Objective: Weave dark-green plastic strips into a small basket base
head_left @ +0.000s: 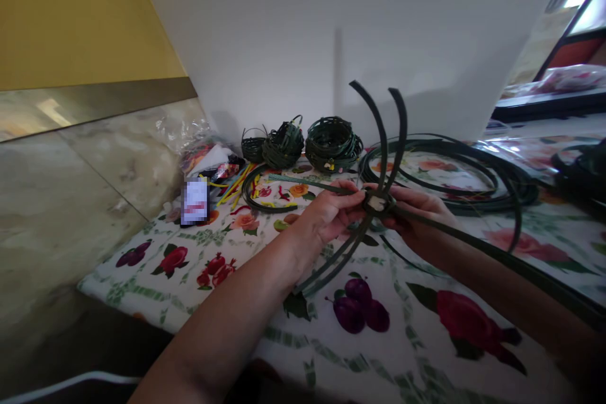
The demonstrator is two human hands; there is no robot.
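Left hand point(326, 218) and right hand point(416, 218) are close together above the desk, their fingers pinching from either side the crossing point of several long, flat dark green strips point(367, 201), where a pale patch point(377, 204) shows at the centre. The crossing lies between the hands, with neither clearly nearer. The left hand's fingers lie across its near side, while the right hand's fingers curl in from the other side, partly hidden beneath it.

The strips fan out like spokes: one pair curves up and away from the person, another runs down past the left wrist, one short length points left, and the longest slants down to the right, along the right forearm. Both forearms reach in from the bottom corners, angled toward each other.

The desk is covered by a white cloth printed with plums and roses point(118, 278). Beyond the hands stand three round dark green woven coils point(332, 144). A large, loose coil of dark strip point(449, 177) lies to the right, and thin yellow and red strips point(231, 192) lie to the left, by a clear plastic bag point(182, 129).
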